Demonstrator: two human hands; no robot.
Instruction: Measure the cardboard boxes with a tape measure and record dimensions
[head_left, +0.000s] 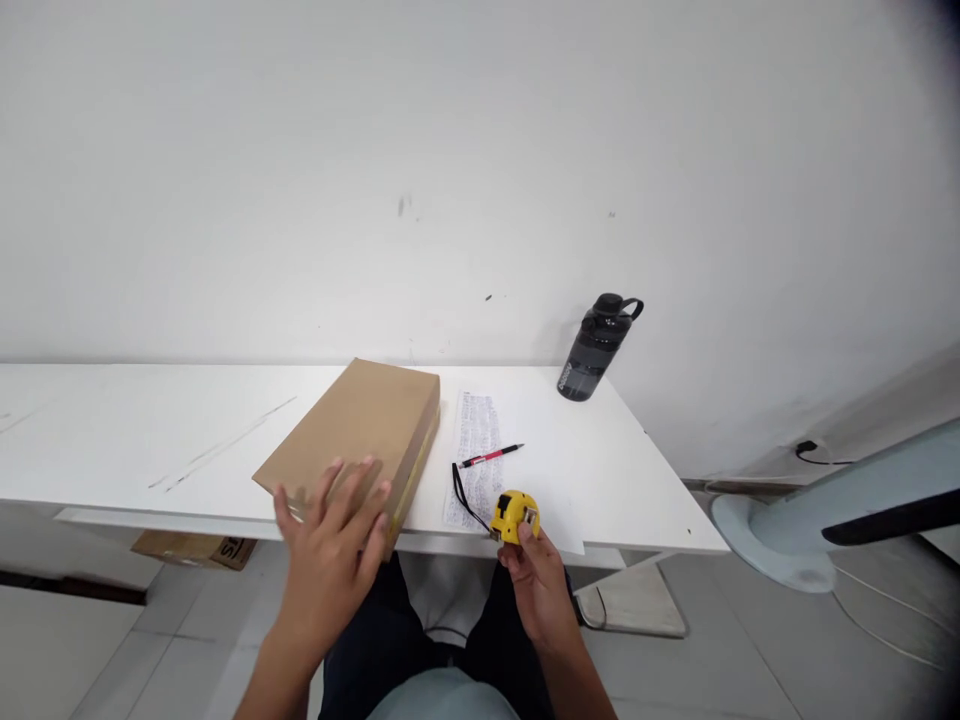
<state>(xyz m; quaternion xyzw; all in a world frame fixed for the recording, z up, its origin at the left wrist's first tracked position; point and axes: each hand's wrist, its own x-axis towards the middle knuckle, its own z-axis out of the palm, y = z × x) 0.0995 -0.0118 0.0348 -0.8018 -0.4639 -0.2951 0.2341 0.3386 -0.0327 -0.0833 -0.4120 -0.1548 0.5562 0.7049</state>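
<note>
My left hand (337, 535) lies with fingers spread over the near end of a closed brown cardboard box (360, 415). The box sits on the white table, its near end reaching the front edge. In my right hand (536, 575) is a yellow tape measure (514, 515), gripped at the table's front edge. Its black wrist strap (461, 497) trails over a handwritten sheet of paper (472, 430). Across that sheet lies a red and black pen (491, 456), just beyond the tape measure.
A dark water bottle (596, 345) stands at the back right of the white table (637, 480), near the wall. Under the table at left is another cardboard box (191, 548). A pale stand with a round base (780, 540) is on the floor at right.
</note>
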